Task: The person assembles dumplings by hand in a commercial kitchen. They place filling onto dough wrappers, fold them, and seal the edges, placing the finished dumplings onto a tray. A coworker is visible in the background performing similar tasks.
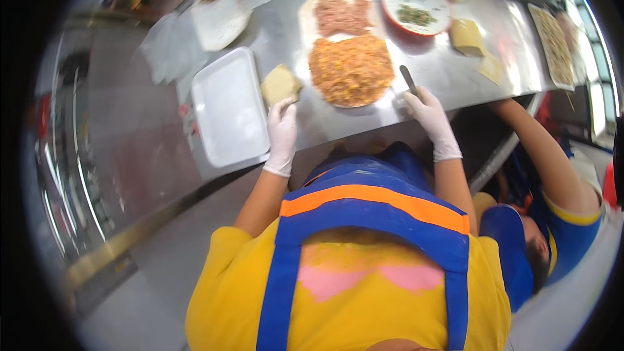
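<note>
My left hand [282, 134], in a white glove, has its fingertips on the near edge of a pale stack of dough wrappers [280, 84], right of a white plastic tray [229, 107]. My gloved right hand [429, 114] grips the lower end of a dark flat spatula [408, 79], which points away from me. Between the hands lies an orange, chopped filling [351, 70] on a plate, and behind it pinkish minced meat [342, 14] sits on a white plate or board. Whether my left fingers pinch a single wrapper is too blurred to tell.
A red-rimmed bowl [417, 7] with chopped greens and a yellowish wrapper stack [465, 36] stand back right. Farther right is a long tray of pale food [553, 46]. A white plate [222, 19] stands back left. A co-worker [541, 170] bends at right, one arm reaching under the table.
</note>
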### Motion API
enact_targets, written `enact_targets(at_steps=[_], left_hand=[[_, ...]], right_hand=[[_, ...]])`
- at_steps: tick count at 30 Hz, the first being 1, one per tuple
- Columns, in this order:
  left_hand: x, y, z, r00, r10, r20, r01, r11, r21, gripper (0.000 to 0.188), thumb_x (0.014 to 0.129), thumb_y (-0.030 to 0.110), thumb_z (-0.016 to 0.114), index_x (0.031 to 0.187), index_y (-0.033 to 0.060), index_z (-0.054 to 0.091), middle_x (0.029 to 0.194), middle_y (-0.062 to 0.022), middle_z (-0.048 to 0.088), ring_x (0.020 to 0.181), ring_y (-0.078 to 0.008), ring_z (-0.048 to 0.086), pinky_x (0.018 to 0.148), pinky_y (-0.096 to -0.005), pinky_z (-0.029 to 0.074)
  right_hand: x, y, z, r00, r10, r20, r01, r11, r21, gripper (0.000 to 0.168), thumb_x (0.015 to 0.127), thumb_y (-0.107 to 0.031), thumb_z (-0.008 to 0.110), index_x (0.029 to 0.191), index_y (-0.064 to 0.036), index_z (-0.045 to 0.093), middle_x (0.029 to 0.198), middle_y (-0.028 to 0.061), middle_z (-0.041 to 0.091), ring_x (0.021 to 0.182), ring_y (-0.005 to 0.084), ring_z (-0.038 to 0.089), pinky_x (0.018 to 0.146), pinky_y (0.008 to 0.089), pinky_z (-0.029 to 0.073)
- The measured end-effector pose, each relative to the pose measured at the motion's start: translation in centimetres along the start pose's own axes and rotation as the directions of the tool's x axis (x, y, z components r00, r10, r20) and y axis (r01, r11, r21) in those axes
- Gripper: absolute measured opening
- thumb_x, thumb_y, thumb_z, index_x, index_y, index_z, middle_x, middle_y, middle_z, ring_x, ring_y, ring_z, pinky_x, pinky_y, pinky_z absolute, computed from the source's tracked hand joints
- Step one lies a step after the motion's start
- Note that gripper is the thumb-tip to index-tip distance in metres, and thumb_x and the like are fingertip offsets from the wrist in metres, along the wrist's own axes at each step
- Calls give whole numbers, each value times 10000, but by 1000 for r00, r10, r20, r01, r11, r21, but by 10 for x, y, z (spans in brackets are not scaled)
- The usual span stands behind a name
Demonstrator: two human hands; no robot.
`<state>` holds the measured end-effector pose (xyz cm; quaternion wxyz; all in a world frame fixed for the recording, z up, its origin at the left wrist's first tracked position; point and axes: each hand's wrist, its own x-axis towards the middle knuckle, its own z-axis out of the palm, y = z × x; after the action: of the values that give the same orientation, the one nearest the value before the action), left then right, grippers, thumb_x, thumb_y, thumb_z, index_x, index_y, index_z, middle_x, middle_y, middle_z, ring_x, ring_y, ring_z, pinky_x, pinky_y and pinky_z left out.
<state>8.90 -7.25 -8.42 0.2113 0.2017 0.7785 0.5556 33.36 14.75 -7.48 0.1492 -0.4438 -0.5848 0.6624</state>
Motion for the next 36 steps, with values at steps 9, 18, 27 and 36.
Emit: enact_targets(at_steps=[9, 18, 27, 36], left_hand=[[43, -4, -21, 931, 329, 158, -317, 514, 797, 586, 712, 280, 714, 1202, 24, 519, 1258, -198, 451, 1145, -376, 430, 984, -429, 371], [71, 4, -32, 848, 446, 286, -505, 515, 693, 362, 707, 222, 706, 981, 3, 616, 1063, -158, 562, 1022, -337, 515, 889, -418, 432], [60, 1, 4, 796, 428, 427, -595, 424, 683, 311, 745, 201, 668, 956, -2, 562, 992, -170, 540, 971, -368, 487, 887, -451, 395], [89, -3, -32, 833, 373, 407, -553, 569, 610, 265, 798, 97, 537, 1001, -59, 605, 1058, -212, 573, 1024, -377, 518, 930, -424, 402]], right_hand=[[10, 16, 3, 996, 69, 60, -70, 997, 14, 216, 878, -196, 591, 993, -14, 608, 644, -32, 534, 489, 47, 414, 473, 208, 354], [-18, 18, 41, 967, 252, 39, -255, 963, 87, 202, 868, -178, 555, 989, -35, 631, 656, -45, 520, 497, 29, 376, 447, 188, 290], [-24, 7, 42, 984, 179, 11, -179, 972, 150, 205, 853, -191, 560, 984, -54, 637, 719, -25, 562, 611, 58, 474, 565, 209, 391], [-57, 10, 20, 994, 91, -57, -80, 982, 171, 173, 865, -190, 574, 805, -34, 620, 676, -21, 554, 627, 64, 489, 584, 226, 389]])
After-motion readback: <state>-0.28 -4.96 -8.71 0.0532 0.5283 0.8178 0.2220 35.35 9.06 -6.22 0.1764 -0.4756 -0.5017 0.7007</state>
